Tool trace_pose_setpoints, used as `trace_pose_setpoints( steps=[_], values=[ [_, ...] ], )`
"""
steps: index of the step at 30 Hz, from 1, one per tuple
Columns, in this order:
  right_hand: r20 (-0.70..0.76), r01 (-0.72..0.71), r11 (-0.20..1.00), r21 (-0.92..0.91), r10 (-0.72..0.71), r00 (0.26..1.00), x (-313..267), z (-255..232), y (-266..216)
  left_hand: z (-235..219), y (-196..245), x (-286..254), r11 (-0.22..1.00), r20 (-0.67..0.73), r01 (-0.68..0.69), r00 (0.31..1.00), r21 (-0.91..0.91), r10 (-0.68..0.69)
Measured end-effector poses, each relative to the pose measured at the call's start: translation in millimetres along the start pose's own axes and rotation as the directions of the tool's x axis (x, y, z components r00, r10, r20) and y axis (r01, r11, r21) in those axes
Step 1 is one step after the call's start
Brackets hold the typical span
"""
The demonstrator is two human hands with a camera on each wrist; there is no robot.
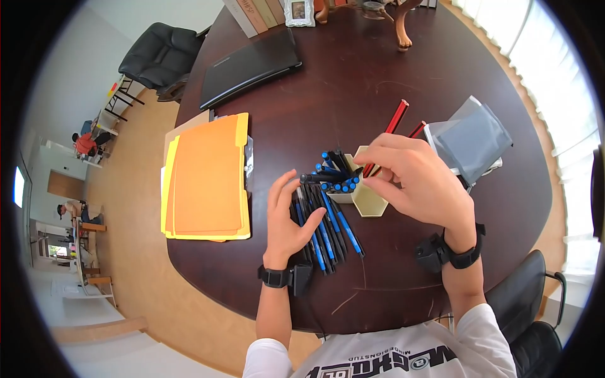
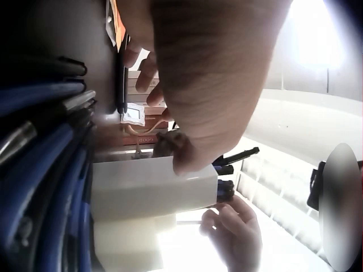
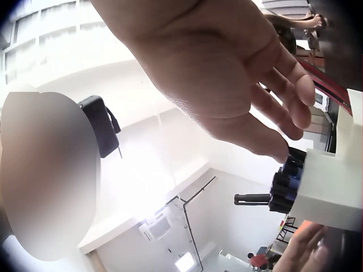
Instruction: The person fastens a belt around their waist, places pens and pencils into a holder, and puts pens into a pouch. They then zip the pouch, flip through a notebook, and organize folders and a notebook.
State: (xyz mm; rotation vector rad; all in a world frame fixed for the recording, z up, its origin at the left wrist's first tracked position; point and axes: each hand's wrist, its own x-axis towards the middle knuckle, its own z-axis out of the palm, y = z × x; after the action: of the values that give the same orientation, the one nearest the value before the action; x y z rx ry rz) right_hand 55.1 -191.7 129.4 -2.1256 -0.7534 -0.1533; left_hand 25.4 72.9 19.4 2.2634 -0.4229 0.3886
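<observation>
A cream pen holder (image 1: pixel 370 206) with hexagonal compartments stands on the table, one front compartment bare. Blue and black pens (image 1: pixel 340 183) crowd its left compartment, and one black pen (image 3: pixel 252 199) sticks out farther than the others. My right hand (image 1: pixel 416 179) hovers over the holder with bent fingers, thumb tip close to the pen ends and nothing between thumb and fingers. Left of the holder, my left hand (image 1: pixel 287 220) is spread with its thumb apart, over a row of loose blue and black pens (image 1: pixel 328 233). Red pencils (image 1: pixel 397 116) rise behind the right hand.
Orange and yellow folders (image 1: pixel 208 183) lie at the left table edge, with a black laptop (image 1: pixel 252 68) beyond them. Translucent zip pouches (image 1: pixel 472 138) are on the right. Books (image 1: pixel 252 16) and a white photo frame (image 1: pixel 299 12) stand at the back.
</observation>
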Motion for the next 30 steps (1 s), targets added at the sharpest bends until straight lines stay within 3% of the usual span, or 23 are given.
trace_pose_setpoints(
  steps=[8,11,17,18,20,24,26,30],
  values=[
    [0.040,0.085,0.996,-0.012,-0.084,0.996,15,5,15,-51,72,63,0.986,0.022,-0.092,0.995,-0.142,0.096],
    [-0.025,0.086,0.996,-0.008,-0.086,0.996,16,8,12,-54,84,73,0.990,0.097,-0.127,0.986,-0.055,0.132],
    [-0.297,0.077,0.996,-0.052,-0.089,0.951,15,-3,-7,-49,88,74,0.996,0.089,-0.089,0.992,-0.032,0.092],
    [-0.358,0.162,0.974,-0.161,-0.210,0.910,14,-8,-8,-50,89,73,0.996,0.089,-0.080,0.993,-0.025,0.082],
    [-0.481,0.138,0.986,-0.095,-0.166,0.861,7,-18,-12,-53,90,72,0.998,0.083,-0.062,0.995,-0.012,0.063],
    [-0.607,0.043,0.989,0.144,0.054,0.793,-11,-34,-28,-52,88,71,0.998,0.048,-0.058,0.997,-0.036,0.060],
    [-0.574,0.054,0.983,0.175,0.057,0.817,-14,-37,-33,-52,95,73,0.999,-0.001,-0.032,0.999,-0.022,0.032],
    [-0.464,0.130,0.942,0.308,0.030,0.885,-14,-38,-36,-50,93,73,0.984,-0.088,-0.041,0.996,-0.173,0.026]
  ],
)
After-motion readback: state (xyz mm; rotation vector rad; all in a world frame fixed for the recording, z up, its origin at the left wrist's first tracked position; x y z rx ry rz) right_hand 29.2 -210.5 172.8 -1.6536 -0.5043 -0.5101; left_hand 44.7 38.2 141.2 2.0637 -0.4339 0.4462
